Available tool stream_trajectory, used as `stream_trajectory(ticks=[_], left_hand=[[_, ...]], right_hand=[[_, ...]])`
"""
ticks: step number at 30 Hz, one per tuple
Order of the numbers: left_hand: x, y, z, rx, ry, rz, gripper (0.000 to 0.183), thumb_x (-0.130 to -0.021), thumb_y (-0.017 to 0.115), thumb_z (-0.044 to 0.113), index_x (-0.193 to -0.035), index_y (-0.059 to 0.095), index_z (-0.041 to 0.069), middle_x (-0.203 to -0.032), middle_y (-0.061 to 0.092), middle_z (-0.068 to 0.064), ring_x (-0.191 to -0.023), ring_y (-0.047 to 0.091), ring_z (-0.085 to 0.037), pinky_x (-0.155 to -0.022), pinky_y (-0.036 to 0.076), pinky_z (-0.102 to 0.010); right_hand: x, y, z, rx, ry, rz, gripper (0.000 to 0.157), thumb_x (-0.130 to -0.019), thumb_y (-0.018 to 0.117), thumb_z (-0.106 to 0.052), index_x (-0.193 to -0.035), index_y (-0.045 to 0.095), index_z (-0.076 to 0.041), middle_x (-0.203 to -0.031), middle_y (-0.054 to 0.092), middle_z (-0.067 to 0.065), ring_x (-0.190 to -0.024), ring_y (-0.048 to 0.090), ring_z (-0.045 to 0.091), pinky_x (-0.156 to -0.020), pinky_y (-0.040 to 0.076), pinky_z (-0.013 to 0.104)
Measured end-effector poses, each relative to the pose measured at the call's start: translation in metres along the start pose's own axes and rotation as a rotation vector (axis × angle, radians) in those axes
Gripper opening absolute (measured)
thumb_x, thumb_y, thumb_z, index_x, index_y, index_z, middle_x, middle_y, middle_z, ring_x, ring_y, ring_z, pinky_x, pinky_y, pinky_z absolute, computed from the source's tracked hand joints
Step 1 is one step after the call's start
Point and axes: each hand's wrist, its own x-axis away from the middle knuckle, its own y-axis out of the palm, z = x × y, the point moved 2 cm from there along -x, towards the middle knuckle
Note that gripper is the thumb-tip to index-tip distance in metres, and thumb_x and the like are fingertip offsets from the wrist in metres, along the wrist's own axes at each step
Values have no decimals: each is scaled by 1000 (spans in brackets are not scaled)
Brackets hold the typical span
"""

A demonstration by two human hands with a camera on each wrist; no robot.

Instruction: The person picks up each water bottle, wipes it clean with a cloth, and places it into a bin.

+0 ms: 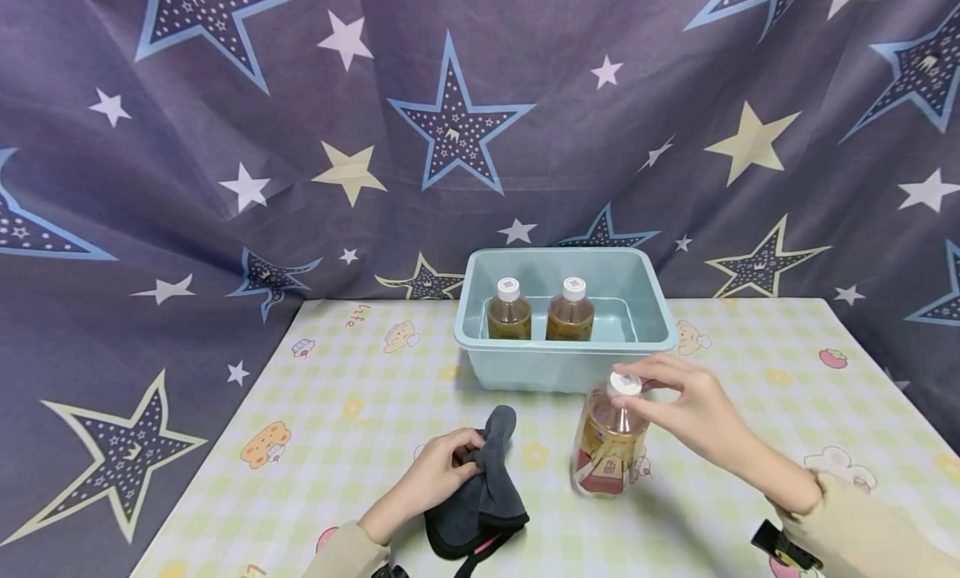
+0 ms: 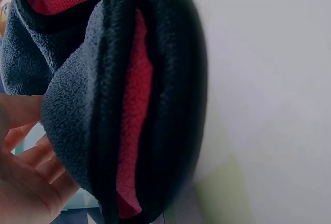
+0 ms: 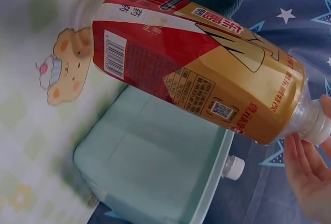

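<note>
My right hand (image 1: 693, 403) pinches a plastic drink bottle (image 1: 609, 453) at its white cap and neck, in front of the tub. The bottle's red and gold label (image 3: 196, 61), with a barcode and a square code, fills much of the right wrist view. In my left hand (image 1: 442, 470) is a dark grey fleece piece (image 1: 487, 486), gripped by its upper part. Up close in the left wrist view, this fleece piece (image 2: 70, 100) shows black edging and a pink-red inside at two openings. A dark strap hangs off its near end.
Behind the bottle, a light blue plastic tub (image 1: 540, 366) stands at the table's back. Two white-capped bottles, a left one (image 1: 509, 311) and a right one (image 1: 572, 311), stand inside it. The checked cloth (image 1: 352, 428) covers the table, and a star-patterned curtain (image 1: 285, 128) hangs behind.
</note>
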Motion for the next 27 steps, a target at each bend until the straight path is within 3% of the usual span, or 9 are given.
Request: stream_trajectory(ticks=[18,27], left_hand=[[1,1,0,-2,8,21,19,-76,63,0,-89,59,14,-82,59,3,-69,51,-5,-58,43,-21],[1,1,1,-4,-2,27,18,-77,63,0,-89,59,13,-84,59,2,-71,52,-7,-59,43,-21]], right_hand=[[-6,31,-6,-94,-1,24,35,-62,74,4,-95,66,2,-89,63,5,-79,57,10,-69,47,17],[-11,42,-10,-116,-96,13,34,-63,74,1,-95,64,4,-89,63,7,-78,59,12,-69,47,18]])
